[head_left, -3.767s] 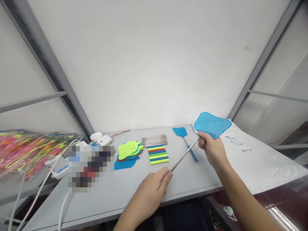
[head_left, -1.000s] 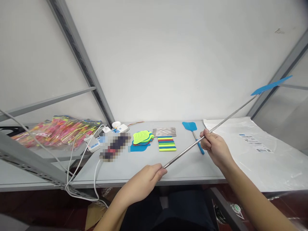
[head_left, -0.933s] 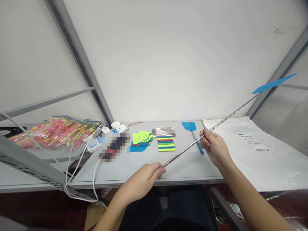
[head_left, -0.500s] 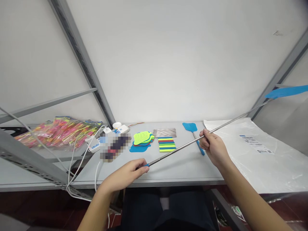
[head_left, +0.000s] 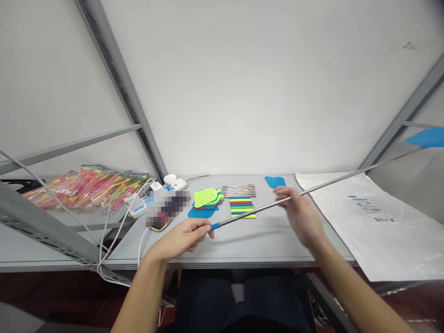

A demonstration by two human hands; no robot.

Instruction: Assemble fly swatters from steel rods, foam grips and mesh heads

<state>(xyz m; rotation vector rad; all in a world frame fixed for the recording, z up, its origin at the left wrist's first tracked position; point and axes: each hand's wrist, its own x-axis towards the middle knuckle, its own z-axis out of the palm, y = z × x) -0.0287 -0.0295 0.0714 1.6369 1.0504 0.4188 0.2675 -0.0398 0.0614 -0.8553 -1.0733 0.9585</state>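
Observation:
My left hand (head_left: 183, 238) is closed round the blue grip of a long fly swatter (head_left: 256, 211). Its extended metal rod slopes up to the right, where the blue swatter head is cut off by the picture's edge. Beside the middle of the rod is my right hand (head_left: 303, 217), blurred, with its fingers loosened and apart; whether it touches the rod is unclear. Behind that hand lies another blue fly swatter (head_left: 275, 181), its handle hidden. Left of it are a row of metal rods (head_left: 238, 190), several coloured grips (head_left: 243, 208) and a pile of swatter heads (head_left: 208, 199).
A phone (head_left: 163, 224), partly pixelated, lies on the table (head_left: 243, 249) near power strips (head_left: 137, 206) with white cables. Bagged colourful items (head_left: 97, 187) fill the left shelf. A white plastic sheet (head_left: 347, 231) covers the right side. Metal posts (head_left: 138, 120) frame the wall.
My right hand has loosened its pinch on the rod. The swatter has shifted right and its blue grip shows more beyond my left fingers. The lying swatter's handle is now covered.

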